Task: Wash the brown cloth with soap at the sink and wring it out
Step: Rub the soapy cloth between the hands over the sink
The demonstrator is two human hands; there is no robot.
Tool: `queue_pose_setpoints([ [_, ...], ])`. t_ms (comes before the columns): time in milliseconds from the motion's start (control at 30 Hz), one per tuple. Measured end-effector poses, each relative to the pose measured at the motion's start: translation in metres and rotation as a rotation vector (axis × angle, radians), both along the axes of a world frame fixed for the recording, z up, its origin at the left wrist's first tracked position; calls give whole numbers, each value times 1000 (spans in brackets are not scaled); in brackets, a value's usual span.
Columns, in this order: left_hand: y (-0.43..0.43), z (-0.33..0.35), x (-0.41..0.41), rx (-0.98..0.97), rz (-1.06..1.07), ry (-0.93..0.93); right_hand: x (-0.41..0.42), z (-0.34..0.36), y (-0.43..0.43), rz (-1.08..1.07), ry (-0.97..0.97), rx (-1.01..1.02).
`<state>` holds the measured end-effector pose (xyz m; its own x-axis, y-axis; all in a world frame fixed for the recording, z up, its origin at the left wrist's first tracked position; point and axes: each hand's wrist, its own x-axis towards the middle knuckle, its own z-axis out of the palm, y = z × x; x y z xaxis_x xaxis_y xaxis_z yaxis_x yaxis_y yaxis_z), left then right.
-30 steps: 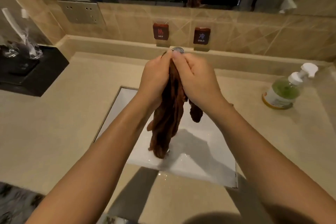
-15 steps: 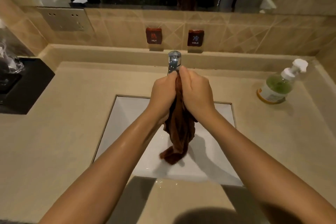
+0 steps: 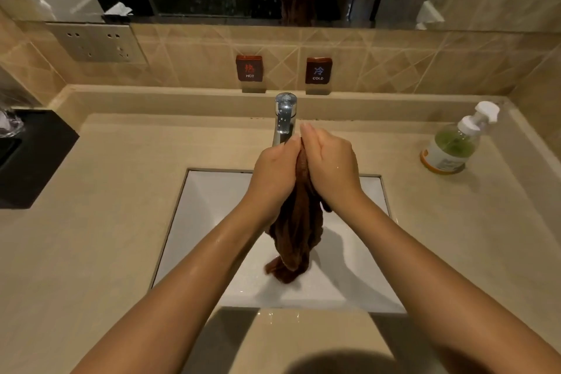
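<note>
At the far left a black square tray [image 3: 36,158] with matte sides sits on the smooth beige stone bench [image 3: 100,222], and a brushed metal socket plate [image 3: 97,42] is set into the diagonally tiled wall above it. Toward the middle, two small dark plaques marked HOT [image 3: 249,68] and COLD [image 3: 318,70] stand on the ledge, with a chrome tap [image 3: 284,114], rounded on top and beaded with droplets, just in front of them. Below the tap lies the rectangular white sink [image 3: 206,206], glossy and flecked with water. Over it the left hand [image 3: 274,174] and right hand [image 3: 331,165] press together, each grip closed tight on the top of the brown cloth [image 3: 296,240], which is bunched between the palms. The cloth hangs down in thick, ribbed folds, wet and dark, its twisted lower end reaching near the basin floor. Both forearms gleam with water. At the far right a clear plastic soap bottle [image 3: 452,146] with green liquid, an orange base and a white pump head stands on the bench, well apart from the sink.
</note>
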<state>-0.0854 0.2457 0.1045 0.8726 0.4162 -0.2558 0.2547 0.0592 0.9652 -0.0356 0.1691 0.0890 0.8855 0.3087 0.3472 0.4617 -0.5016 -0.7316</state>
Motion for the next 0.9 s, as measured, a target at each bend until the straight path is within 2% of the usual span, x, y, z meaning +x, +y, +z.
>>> queue_pose_setpoints([
  [100, 8, 1, 2, -106, 80, 59, -23, -1, 4, 116, -199, -137],
  [267, 1, 6, -2, -48, -32, 30, 6, 6, 1, -10, -105, -47],
  [367, 9, 5, 1, -196, 49, 50, -15, 2, 3, 50, -322, -168],
  [433, 10, 5, 0, -244, 54, 58, -21, 0, 8, 75, -372, -138],
  [600, 6, 6, -5, -293, -11, 24, 2, 7, 4, 33, -205, -35],
  [700, 13, 4, -6, -428, 3, 23, -8, 1, -2, 106, -76, -2],
  [800, 15, 4, -5, -602, -16, 7, -6, 4, -11, 98, 128, 159],
  [900, 18, 7, -6, -756, -91, -43, -2, 13, -24, 60, 215, 300],
])
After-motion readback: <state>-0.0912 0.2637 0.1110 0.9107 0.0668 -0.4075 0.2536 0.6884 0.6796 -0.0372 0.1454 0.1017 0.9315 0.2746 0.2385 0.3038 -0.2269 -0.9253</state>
